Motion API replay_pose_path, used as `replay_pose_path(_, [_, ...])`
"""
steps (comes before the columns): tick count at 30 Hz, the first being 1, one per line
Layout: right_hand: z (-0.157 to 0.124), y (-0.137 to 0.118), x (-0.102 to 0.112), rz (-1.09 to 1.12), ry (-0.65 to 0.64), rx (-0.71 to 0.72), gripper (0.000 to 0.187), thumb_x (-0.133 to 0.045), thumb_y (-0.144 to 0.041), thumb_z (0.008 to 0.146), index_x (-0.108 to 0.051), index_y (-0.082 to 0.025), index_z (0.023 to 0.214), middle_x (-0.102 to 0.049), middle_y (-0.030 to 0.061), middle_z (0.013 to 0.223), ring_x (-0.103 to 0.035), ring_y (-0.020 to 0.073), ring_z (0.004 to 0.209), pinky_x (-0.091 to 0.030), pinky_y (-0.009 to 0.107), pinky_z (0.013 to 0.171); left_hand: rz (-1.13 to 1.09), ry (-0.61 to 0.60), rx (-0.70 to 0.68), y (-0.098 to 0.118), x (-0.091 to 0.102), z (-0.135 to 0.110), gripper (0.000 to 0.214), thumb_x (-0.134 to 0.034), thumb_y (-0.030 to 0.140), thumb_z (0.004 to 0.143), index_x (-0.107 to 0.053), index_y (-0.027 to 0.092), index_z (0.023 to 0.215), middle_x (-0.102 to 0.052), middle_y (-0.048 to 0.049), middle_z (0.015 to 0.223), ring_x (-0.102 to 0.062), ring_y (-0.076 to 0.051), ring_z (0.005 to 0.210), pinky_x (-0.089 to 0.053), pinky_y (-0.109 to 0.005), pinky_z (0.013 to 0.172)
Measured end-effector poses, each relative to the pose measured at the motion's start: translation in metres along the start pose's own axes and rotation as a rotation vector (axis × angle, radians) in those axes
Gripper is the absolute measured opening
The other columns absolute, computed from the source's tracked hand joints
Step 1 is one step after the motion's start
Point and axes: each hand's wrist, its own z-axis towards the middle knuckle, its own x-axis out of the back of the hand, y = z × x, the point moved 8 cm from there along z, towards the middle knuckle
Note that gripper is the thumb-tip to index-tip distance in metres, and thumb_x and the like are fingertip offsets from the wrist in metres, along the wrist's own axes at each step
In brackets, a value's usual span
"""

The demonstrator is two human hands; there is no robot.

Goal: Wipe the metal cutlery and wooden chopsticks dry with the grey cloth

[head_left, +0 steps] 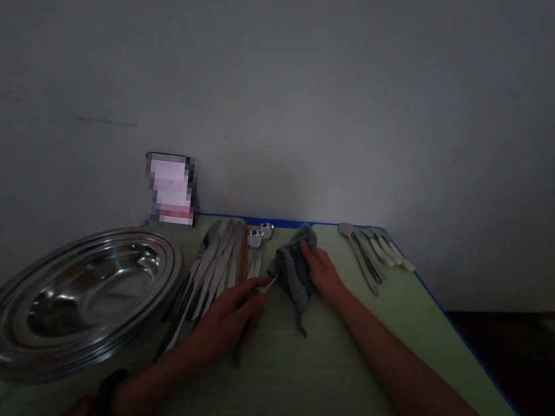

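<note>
My right hand (321,272) is closed around a grey-green knitted cloth (294,280) above the middle of the table. My left hand (230,313) pinches the thin pale handle of a utensil (270,285). The utensil's other end is wrapped in the cloth, so its kind is hidden. Just behind and left of my left hand lie two shiny ladle-like spoons (256,239) and a pair of brown chopsticks (243,247). Several metal table knives (206,260) lie side by side to the left, partly covered by my left hand and forearm.
Stacked oval steel dishes (169,276) stand at the left of the green table (317,386). A phone (170,189) with a blurred screen leans on the wall (289,102). At the back right lie metal utensils (359,261) and several pale-handled pieces (387,252) near the blue edge.
</note>
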Motion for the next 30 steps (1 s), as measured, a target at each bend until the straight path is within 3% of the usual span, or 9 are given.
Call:
replay_pose_path(6, [0.004,0.011,0.014,0.064,0.113,-0.066,0.051,-0.048,-0.067,0.070,-0.065,-0.020,0.075,-0.068,0.0020,0.072,-0.058,0.0176,0.071,-0.043,0.028,0.069,-0.216,0.138,0.015,-0.006,0.009,-0.002,0.043,-0.052,0.036,0.078,-0.058,0.011,0.114,-0.043,0.0051,0.054,-0.039,-0.009,0.048,-0.030,-0.020,0.043])
replay_pose_path(11, [0.006,0.014,0.007,0.286,0.084,-0.138,0.044,-0.055,-0.063,0.068,-0.063,-0.020,0.071,-0.069,0.0030,0.073,-0.061,0.0194,0.080,-0.045,0.029,0.072,-0.293,0.242,-0.006,-0.006,0.022,0.000,0.049,-0.056,0.041,0.077,-0.052,0.015,0.117,-0.042,0.0062,0.058,-0.037,-0.007,0.045,-0.028,-0.018,0.039])
replay_pose_path(15, [0.004,0.014,0.000,0.456,0.069,-0.191,0.036,-0.056,-0.056,0.072,-0.062,-0.021,0.074,-0.070,0.0025,0.076,-0.062,0.0189,0.087,-0.047,0.030,0.076,-0.226,0.230,-0.012,-0.005,0.024,0.004,0.047,-0.054,0.042,0.078,-0.052,0.015,0.116,-0.042,0.0063,0.058,-0.038,-0.008,0.048,-0.029,-0.018,0.041])
replay_pose_path(22, [0.002,0.015,-0.005,0.504,0.050,-0.240,0.029,-0.054,-0.048,0.076,-0.063,-0.020,0.076,-0.070,0.0038,0.077,-0.063,0.0185,0.089,-0.049,0.030,0.078,-0.015,0.153,-0.040,-0.002,0.017,0.005,0.044,-0.050,0.039,0.079,-0.050,0.015,0.117,-0.048,0.0052,0.060,-0.045,-0.011,0.055,-0.037,-0.022,0.050])
replay_pose_path(27, [0.004,0.014,0.003,0.472,0.126,-0.200,0.033,-0.053,-0.052,0.075,-0.062,-0.020,0.076,-0.070,0.0044,0.080,-0.063,0.0187,0.091,-0.049,0.031,0.081,-0.060,0.178,-0.015,-0.005,0.020,0.003,0.041,-0.050,0.038,0.079,-0.052,0.016,0.114,-0.047,0.0054,0.059,-0.044,-0.010,0.051,-0.035,-0.021,0.046])
replay_pose_path(30, [0.006,0.005,0.003,0.469,0.059,-0.120,0.041,-0.048,-0.059,0.074,-0.063,-0.022,0.084,-0.070,0.0039,0.084,-0.062,0.0203,0.092,-0.049,0.034,0.081,-0.071,0.180,-0.032,-0.005,0.020,0.002,0.041,-0.051,0.038,0.079,-0.053,0.016,0.114,-0.046,0.0059,0.058,-0.042,-0.009,0.048,-0.032,-0.021,0.043])
